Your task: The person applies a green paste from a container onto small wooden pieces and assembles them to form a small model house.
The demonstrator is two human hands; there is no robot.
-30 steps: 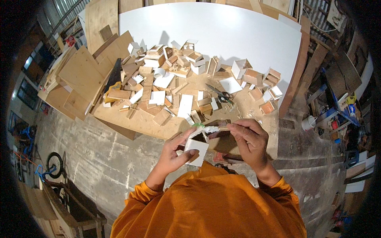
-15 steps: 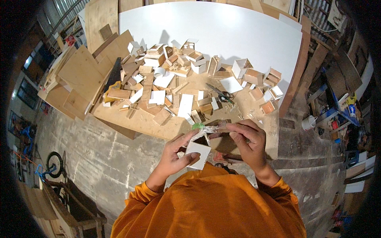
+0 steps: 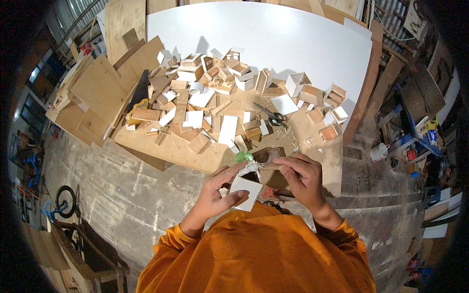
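My left hand point(image 3: 215, 192) grips a small white box point(image 3: 248, 191), its thumb across the white face and its fingers behind. At the box's upper edge sits a crumpled, shiny whitish piece point(image 3: 251, 167); I cannot make out its kind. A green translucent object point(image 3: 244, 156) shows just beyond it. My right hand point(image 3: 304, 178) pinches a thin brown stick point(image 3: 269, 166) between thumb and fingers, and its tip reaches the whitish piece. Both hands are in front of the near edge of the wooden worktable point(image 3: 185, 158).
Wood offcuts and small white and brown box models point(image 3: 298, 84) crowd the table. Dark-handled scissors point(image 3: 277, 118) lie among them, and a yellow-handled handsaw point(image 3: 138, 100) is at the left. Plywood sheets point(image 3: 100, 88) lean at far left; a large white board point(image 3: 293, 36) stands behind.
My right hand has moved slightly left and down, bringing the stick to the box's upper edge. The whitish strand stretched between the hands has drawn in, and more of the green object shows.
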